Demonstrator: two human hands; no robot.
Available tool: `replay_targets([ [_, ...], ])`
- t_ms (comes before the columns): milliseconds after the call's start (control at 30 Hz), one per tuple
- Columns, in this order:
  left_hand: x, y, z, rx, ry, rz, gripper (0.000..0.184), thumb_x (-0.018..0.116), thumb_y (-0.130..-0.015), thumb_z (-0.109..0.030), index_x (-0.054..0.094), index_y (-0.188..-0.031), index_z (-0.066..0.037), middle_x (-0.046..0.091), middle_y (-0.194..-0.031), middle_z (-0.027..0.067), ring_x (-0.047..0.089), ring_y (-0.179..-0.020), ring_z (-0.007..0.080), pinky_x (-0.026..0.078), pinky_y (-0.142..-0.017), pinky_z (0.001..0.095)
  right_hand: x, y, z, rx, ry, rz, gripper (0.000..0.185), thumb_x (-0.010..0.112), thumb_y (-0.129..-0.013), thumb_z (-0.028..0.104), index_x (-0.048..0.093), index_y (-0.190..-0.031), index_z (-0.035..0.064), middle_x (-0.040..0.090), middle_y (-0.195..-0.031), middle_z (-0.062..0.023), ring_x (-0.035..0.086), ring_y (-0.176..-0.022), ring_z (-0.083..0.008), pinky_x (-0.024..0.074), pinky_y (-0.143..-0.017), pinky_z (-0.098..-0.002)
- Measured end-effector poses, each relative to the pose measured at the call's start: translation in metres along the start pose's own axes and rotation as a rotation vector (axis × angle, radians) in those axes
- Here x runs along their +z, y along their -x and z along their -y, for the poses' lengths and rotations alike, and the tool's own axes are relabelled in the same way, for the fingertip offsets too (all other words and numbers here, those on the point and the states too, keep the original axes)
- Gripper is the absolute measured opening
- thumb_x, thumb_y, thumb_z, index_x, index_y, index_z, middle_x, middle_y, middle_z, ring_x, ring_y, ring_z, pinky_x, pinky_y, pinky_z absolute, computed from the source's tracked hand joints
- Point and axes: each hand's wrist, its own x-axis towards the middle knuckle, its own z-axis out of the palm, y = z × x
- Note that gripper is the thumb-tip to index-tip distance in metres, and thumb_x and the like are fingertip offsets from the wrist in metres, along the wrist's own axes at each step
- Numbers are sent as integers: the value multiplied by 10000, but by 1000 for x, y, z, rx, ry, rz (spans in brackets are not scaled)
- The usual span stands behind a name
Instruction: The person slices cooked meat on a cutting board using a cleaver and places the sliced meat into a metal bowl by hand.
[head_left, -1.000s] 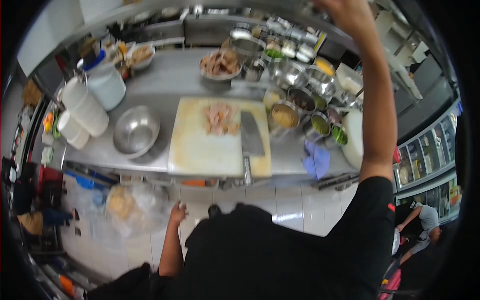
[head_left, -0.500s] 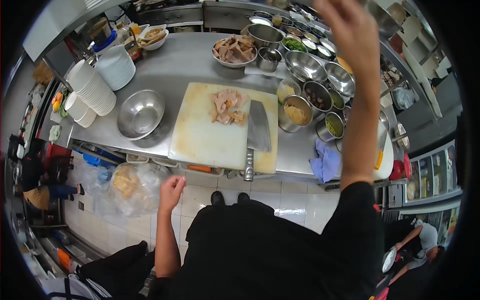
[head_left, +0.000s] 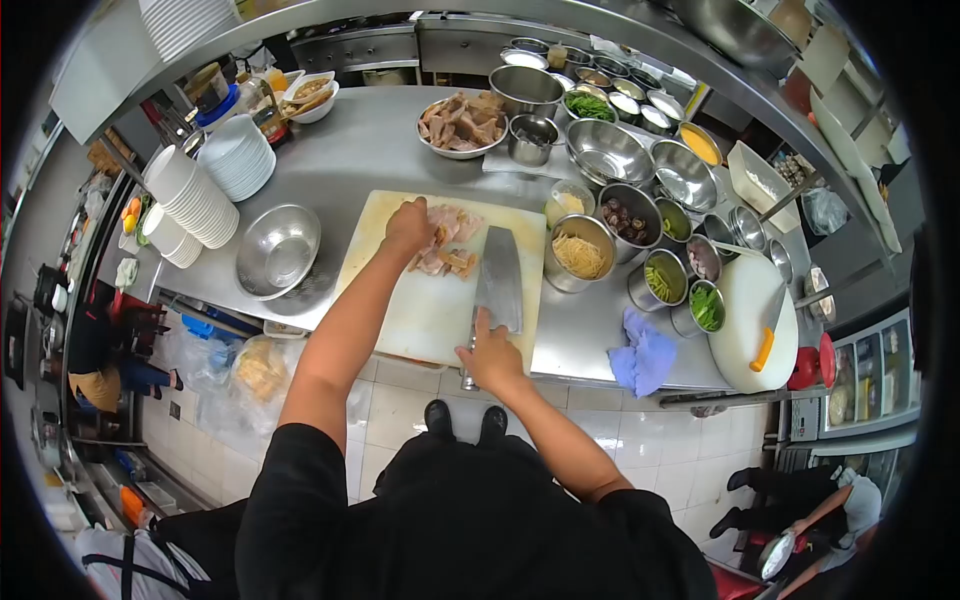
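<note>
A pale cutting board (head_left: pixel 425 315) lies on the steel counter with cut pieces of chicken (head_left: pixel 452 235) near its far edge. My left hand (head_left: pixel 408 230) is at the left side of these pieces, its fingers curled together; what lies under the fingertips is hidden. Flat on the right of the board rests a broad cleaver (head_left: pixel 501 275), its blade pointing away from me. My right hand (head_left: pixel 494 358) is closed over its handle, with the index finger stretched towards the blade.
An empty steel bowl (head_left: pixel 278 252) stands left of the board, near stacked white bowls (head_left: pixel 190 200). Behind is a bowl of meat pieces (head_left: pixel 462 128). Steel pots hold shredded food (head_left: pixel 580 258) and greens (head_left: pixel 706 306). A blue cloth (head_left: pixel 642 352) and an orange-handled knife (head_left: pixel 767 335) lie to the right.
My right hand has come down from high above the counter to the cleaver's handle. My left hand has moved from beside my body up to the chicken pieces.
</note>
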Motion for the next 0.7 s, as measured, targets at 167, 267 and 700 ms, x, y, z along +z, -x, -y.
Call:
replay_targets([
  [167,0,1,-9,-118,-59,105,329,686,-824,-100,619,-1124,18,687,-1143,250,683,-1062,392,569,-909,438,6,-4,-10,30,-217,-71,834,652,-849,152,198,-1521,-45,511,-1246,-405,635,-1040,-508,528,-932,-492],
  [267,-12,11,-9,-239,55,122,363,695,-809,-87,619,-1146,25,700,-1103,252,694,-1059,382,574,-883,416,3,-7,-35,-13,-437,-168,829,654,-839,144,220,-1512,-69,520,-1318,-375,603,-1153,-478,490,-1000,-450],
  [700,13,189,-6,-350,1336,-58,211,714,-901,-51,593,-1074,-41,670,-917,40,663,-746,101,550,-655,239,-98,41,-87,-235,-1103,-125,251,490,-906,59,522,-1151,16,573,-691,-49,563,-518,-129,501,-498,-265],
])
